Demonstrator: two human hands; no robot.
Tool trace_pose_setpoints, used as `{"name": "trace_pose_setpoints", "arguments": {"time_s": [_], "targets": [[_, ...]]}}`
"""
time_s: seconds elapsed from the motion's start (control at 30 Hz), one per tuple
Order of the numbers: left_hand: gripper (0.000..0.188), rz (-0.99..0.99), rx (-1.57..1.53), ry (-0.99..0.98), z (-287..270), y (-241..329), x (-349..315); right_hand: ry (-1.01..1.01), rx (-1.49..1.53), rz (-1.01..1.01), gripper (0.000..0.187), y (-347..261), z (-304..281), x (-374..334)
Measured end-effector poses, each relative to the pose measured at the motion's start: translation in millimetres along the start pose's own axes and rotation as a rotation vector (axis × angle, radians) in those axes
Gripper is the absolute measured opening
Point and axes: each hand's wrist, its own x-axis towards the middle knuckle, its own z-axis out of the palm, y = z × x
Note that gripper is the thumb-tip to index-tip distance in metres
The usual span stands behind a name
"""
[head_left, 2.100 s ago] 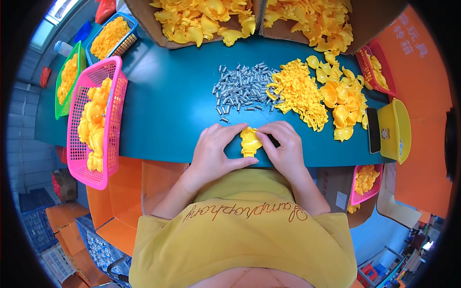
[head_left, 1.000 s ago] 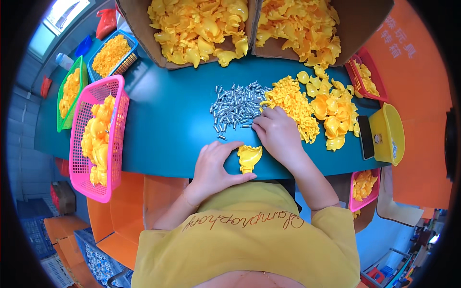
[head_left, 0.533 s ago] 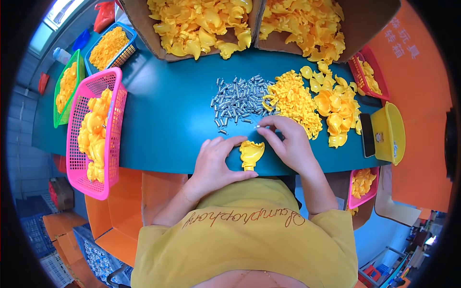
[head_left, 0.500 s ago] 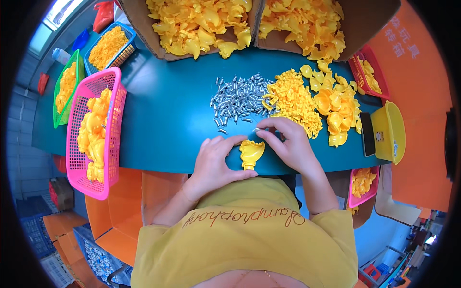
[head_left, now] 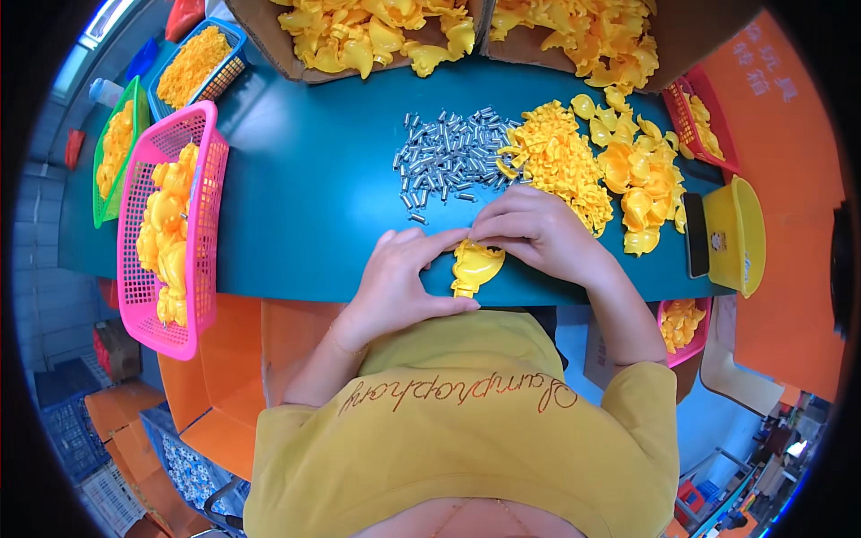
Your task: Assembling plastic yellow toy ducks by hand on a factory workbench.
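At the table's near edge, a hollow yellow plastic shell piece [head_left: 477, 264] stands between my hands. My left hand [head_left: 395, 280] curves round its left side, forefinger at the top and thumb at the bottom, gripping it. Pinched together, the fingers of my right hand [head_left: 536, 231] press at the shell's upper edge; whatever is between their tips is hidden. Just beyond lies a heap of small silver metal cylinders [head_left: 453, 152]. Beside it are a pile of small yellow plastic parts [head_left: 560, 157] and larger yellow shell pieces [head_left: 641, 175].
Cardboard boxes [head_left: 359, 70] of yellow shells stand at the far edge. On the left are a pink basket [head_left: 204, 224] of yellow assemblies, a green basket [head_left: 100, 193] and a blue basket [head_left: 235, 67]. A phone [head_left: 697, 235], yellow tub [head_left: 743, 238] and red basket [head_left: 682, 125] sit right.
My right hand has moved in to the shell's top edge, bringing a small silver piece that is now out of sight. My left hand stays round the shell. The whole view has shifted slightly.
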Motion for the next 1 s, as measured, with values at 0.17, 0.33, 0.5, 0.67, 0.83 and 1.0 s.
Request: {"name": "trace_pose_setpoints", "arguments": {"time_s": [0.17,0.33,0.5,0.67,0.83,1.0], "targets": [[0.081,-0.008,0.009,-0.007,1,0,-1,-0.006,0.003,-0.014,0.020,1,-4,0],[0.084,-0.014,0.004,-0.019,0,1,0,-0.040,-0.045,-0.030,0.023,0,-1,1],[0.091,-0.059,-0.059,0.022,2,4,0,-0.042,0.017,0.136,0.021,-13,3,-5],[0.098,-0.050,-0.029,0.038,5,6,2,0.224,0.019,0.266,0.017,-26,43,-19],[0.096,-0.048,-0.016,0.044,4,4,-1,0.379,-0.085,0.265,0.009,-28,62,-16],[0.088,-0.025,0.057,-0.014,2,9,1,0.351,0.119,0.378,0.021,-32,44,-20]]}}
